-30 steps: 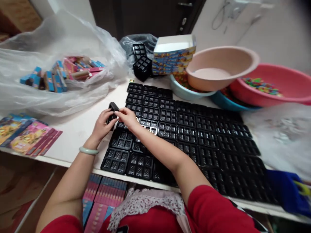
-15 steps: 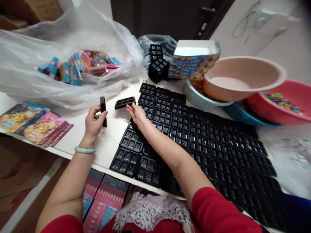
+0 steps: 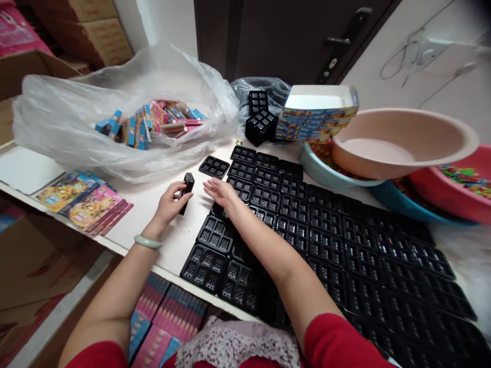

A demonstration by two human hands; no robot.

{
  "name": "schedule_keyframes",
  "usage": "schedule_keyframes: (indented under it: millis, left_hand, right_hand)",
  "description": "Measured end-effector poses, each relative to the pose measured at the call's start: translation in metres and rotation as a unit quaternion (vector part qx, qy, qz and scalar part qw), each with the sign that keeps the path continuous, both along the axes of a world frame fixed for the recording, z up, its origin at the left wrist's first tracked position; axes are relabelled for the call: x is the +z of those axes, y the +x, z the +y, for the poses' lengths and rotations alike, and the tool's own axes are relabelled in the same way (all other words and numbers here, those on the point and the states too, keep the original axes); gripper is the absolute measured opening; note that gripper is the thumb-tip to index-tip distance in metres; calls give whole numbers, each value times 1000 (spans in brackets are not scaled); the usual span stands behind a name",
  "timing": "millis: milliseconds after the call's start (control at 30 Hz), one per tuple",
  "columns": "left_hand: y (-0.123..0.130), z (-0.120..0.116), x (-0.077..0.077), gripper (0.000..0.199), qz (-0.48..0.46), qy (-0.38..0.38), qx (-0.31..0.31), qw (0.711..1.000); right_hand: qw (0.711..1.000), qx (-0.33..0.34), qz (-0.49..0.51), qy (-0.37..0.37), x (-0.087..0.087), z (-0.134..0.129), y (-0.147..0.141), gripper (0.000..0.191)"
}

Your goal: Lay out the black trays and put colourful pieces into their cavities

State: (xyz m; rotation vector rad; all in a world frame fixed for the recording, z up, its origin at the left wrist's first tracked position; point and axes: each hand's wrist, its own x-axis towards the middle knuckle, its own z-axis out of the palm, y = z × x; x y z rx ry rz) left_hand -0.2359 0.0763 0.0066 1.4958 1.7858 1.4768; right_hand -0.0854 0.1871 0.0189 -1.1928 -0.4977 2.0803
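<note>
My left hand point(image 3: 171, 203) grips a small stack of black compartment trays point(image 3: 187, 190), held on edge above the white table point(image 3: 161, 258). To its right, my right hand point(image 3: 220, 192) is empty, its fingers stretched toward the stack without touching it. Just beyond the right fingertips a single black tray point(image 3: 214, 166) lies flat on the table. Rows of the same black trays point(image 3: 294, 207) cover the table under and beside my right forearm, each divided into several square pockets.
A clear plastic bag point(image 3: 153, 163) of blue and pink boxes lies back left, with printed packets point(image 3: 90, 204) in front. At right stand a beige basin point(image 3: 406, 133), a pale blue bowl point(image 3: 326, 168) and a pink basin point(image 3: 456, 184) holding colourful pieces. A printed carton point(image 3: 316, 120) stands behind.
The tray that was at my right fingers now lies flat on the table, let go. My left hand has brought its stack closer to the right hand. The view has shifted.
</note>
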Motion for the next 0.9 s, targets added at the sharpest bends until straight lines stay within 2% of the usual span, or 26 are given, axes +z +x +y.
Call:
schedule_keyframes:
  millis: [67, 133, 167, 233, 367, 533, 633, 733, 800, 900]
  left_hand:
    - [8, 4, -2, 34, 24, 5, -19, 1000]
    - [17, 8, -6, 32, 45, 12, -48, 998]
    - [22, 8, -8, 30, 56, 16, -63, 996]
    - [30, 8, -11, 28, 68, 26, -85, 994]
    - [34, 0, -5, 30, 32, 18, -81, 996]
    - [8, -22, 8, 36, -51, 25, 69, 996]
    - [-7, -42, 6, 40, -77, 31, 116, 990]
    - [-10, -61, -1, 40, -56, 13, 117, 991]
    - [-4, -69, -5, 37, -18, 3, 91, 996]
    - [10, -70, -9, 31, 42, 1, 24, 999]
  right_hand:
    - [993, 83, -9, 81, 3, -21, 13, 10]
    - [974, 132, -30, 180, 5, -38, 26, 14]
    - [967, 132, -41, 213, 6, -44, 31, 17]
    - [966, 100, -52, 234, 8, -51, 37, 21]
    - [976, 75, -18, 206, 6, -57, 34, 29]
    - [998, -13, 28, 52, -5, -57, 14, 28]
    - [999, -30, 21, 12, -13, -55, -1, 24]
    - [1000, -9, 15, 2, -17, -62, -7, 22]
    - [1000, 18, 19, -1, -16, -75, -4, 21]
    - [992, 98, 15, 81, -10, -96, 8, 20]
